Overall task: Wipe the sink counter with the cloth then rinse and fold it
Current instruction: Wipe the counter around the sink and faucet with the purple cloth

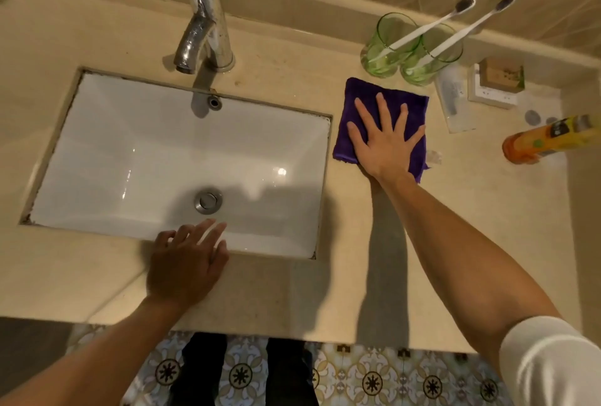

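Now, counts: one purple cloth (364, 112), two green glasses (388, 44), two toothbrushes (432, 23)
Right hand (385, 142): my fingers spread flat, pressing cloth on counter (487, 210) beside sink (97, 145)
Left hand (185, 262): relaxed, empty, resting at sink's front edge

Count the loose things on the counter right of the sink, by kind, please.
Green glasses: 2
Toothbrushes: 2
Purple cloth, under the right hand: 1
Orange bottle: 1
Clear tube: 1
Total: 7
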`<action>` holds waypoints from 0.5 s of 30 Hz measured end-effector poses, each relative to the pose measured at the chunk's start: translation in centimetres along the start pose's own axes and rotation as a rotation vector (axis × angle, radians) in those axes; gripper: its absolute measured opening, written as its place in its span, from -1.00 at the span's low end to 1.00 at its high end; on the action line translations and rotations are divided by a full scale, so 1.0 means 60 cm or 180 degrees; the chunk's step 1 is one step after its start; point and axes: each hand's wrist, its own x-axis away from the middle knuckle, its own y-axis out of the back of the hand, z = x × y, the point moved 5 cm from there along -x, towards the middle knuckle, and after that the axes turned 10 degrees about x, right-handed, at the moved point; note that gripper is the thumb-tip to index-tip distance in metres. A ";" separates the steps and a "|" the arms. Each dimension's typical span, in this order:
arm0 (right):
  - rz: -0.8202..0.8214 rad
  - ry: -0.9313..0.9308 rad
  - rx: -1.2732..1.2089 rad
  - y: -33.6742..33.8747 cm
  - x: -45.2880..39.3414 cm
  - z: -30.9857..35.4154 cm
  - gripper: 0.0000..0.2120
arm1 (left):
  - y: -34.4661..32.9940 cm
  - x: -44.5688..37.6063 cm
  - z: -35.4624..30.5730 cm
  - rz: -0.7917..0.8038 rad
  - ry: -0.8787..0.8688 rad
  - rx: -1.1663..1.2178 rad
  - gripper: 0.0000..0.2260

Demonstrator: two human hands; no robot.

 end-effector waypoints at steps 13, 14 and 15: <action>0.0057 0.0140 0.0319 -0.076 0.384 -0.038 -0.46 | 0.006 0.011 -0.009 0.0121 -0.0038 -0.0008 -0.55; 0.0059 0.0131 0.0341 -0.082 0.417 -0.037 -0.46 | 0.007 0.011 -0.009 0.0107 -0.0087 -0.0032 -0.56; 0.0072 0.0134 0.0364 -0.088 0.446 -0.036 -0.45 | 0.008 0.009 -0.009 0.0072 -0.0139 -0.0062 -0.57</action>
